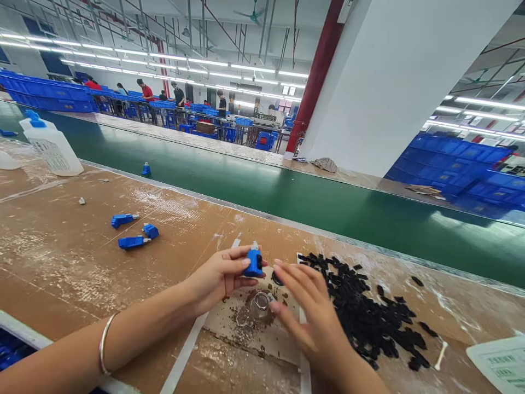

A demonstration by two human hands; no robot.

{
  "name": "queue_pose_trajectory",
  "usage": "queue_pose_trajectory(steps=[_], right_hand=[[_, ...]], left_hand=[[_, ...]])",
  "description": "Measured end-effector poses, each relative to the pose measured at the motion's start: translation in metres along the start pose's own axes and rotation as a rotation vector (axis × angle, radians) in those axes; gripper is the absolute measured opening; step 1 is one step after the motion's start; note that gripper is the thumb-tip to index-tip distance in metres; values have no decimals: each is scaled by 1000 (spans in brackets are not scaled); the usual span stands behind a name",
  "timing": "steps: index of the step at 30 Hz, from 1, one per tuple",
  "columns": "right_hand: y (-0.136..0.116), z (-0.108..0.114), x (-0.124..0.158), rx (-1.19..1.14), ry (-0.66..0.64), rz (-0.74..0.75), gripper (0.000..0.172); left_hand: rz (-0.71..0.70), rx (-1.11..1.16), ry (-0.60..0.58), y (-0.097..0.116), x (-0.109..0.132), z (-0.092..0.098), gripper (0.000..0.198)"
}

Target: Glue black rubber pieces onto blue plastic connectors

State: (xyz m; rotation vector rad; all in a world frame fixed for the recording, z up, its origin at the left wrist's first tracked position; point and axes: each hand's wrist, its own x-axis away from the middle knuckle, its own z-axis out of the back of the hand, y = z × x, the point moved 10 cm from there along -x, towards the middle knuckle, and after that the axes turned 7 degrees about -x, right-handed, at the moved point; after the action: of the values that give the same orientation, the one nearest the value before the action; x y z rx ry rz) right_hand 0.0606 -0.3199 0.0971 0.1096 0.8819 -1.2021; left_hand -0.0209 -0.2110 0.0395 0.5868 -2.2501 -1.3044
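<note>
Your left hand (219,276) holds a small blue plastic part (254,262) near a glass cup (259,304), fingers clamped on its sides. It looks light and stiff; keep hold of the body. Your right hand (311,312) has its fingers apart, just beside the cup and near a heap of black pieces (369,312).

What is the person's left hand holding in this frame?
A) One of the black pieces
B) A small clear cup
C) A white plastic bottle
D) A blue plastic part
D: the left hand grips the blue plastic part between its thumb and fingers.
</note>
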Motion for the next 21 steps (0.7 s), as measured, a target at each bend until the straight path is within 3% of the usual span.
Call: queue_pose_trajectory(steps=[3, 5, 7, 12, 17, 19, 21], right_hand=[[48, 29, 2, 64, 96, -220, 23], [78, 37, 6, 108, 49, -356, 18], [93, 36, 9, 129, -30, -397, 16], [91, 11, 12, 148, -196, -336, 18], [87, -17, 15, 189, -305, -261, 26], [89, -23, 15, 208, -333, -246, 29], [91, -26, 15, 221, -357, -235, 32]], left_hand=[[-15, 37, 149, 4, -8, 24, 21], [-57, 1, 244, 10, -11, 40, 16], [-102, -55, 298, 16, -13, 50, 14], [-177, -152, 350, 28, -11, 57, 16], [-172, -276, 304, 26, -10, 47, 18], [-174, -397, 292, 25, -9, 43, 23], [-214, -658, 316, 30, -8, 42, 31]])
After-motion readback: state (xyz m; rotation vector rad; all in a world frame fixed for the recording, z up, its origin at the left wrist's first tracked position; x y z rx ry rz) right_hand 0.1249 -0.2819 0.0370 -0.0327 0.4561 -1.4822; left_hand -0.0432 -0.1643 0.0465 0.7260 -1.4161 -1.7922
